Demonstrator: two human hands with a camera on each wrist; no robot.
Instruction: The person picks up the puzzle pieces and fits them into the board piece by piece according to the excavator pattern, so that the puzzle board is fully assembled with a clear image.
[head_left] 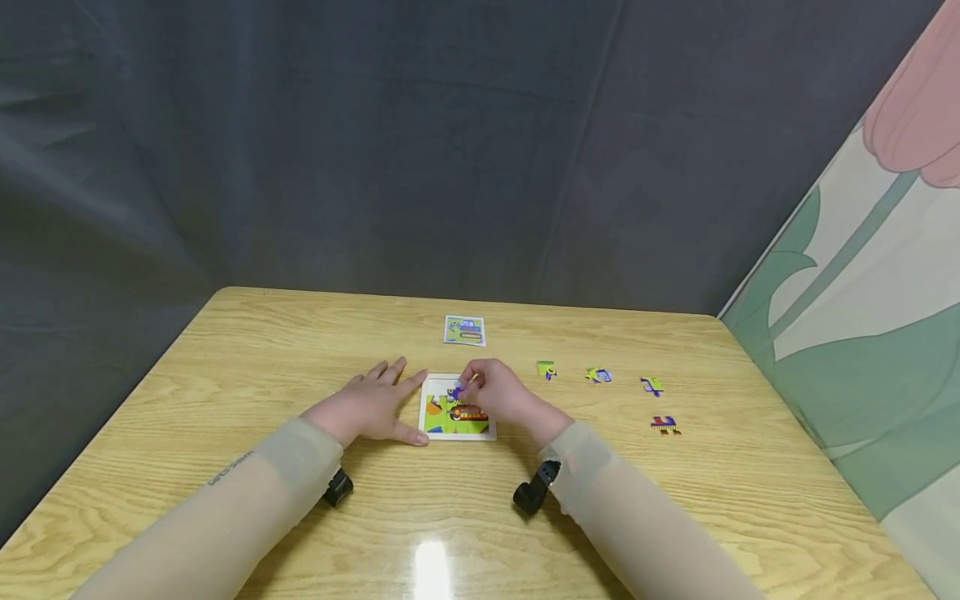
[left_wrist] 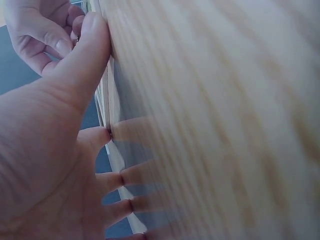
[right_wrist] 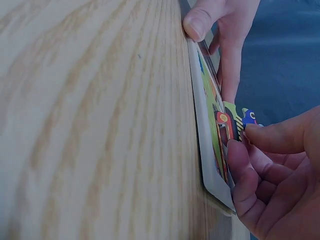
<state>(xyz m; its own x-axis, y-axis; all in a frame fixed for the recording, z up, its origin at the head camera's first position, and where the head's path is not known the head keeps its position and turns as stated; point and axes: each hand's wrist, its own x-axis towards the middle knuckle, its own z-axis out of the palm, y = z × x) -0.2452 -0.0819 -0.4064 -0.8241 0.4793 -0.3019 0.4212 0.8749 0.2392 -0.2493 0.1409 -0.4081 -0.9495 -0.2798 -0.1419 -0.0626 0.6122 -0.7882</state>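
A small jigsaw puzzle board (head_left: pixel 467 437) with a white border lies on the wooden table, its lower part filled with green, red and orange picture pieces. My left hand (head_left: pixel 371 406) rests at the board's left side with fingers spread; its thumb (right_wrist: pixel 198 24) is at the near corner in the right wrist view. Over the upper part of the board, my right hand (head_left: pixel 495 390) pinches a blue jigsaw piece (right_wrist: pixel 248 117) between thumb and fingers. The fingers hide part of that piece and the board's right side.
Behind the board lies a square picture card (head_left: pixel 465 331). Several loose jigsaw pieces are spread to the right, among them a green one (head_left: pixel 546 369) and a red-and-purple one (head_left: pixel 664 424). A dark curtain (head_left: pixel 420 167) hangs beyond the table, a flowered cloth (head_left: pixel 862 333) at right.
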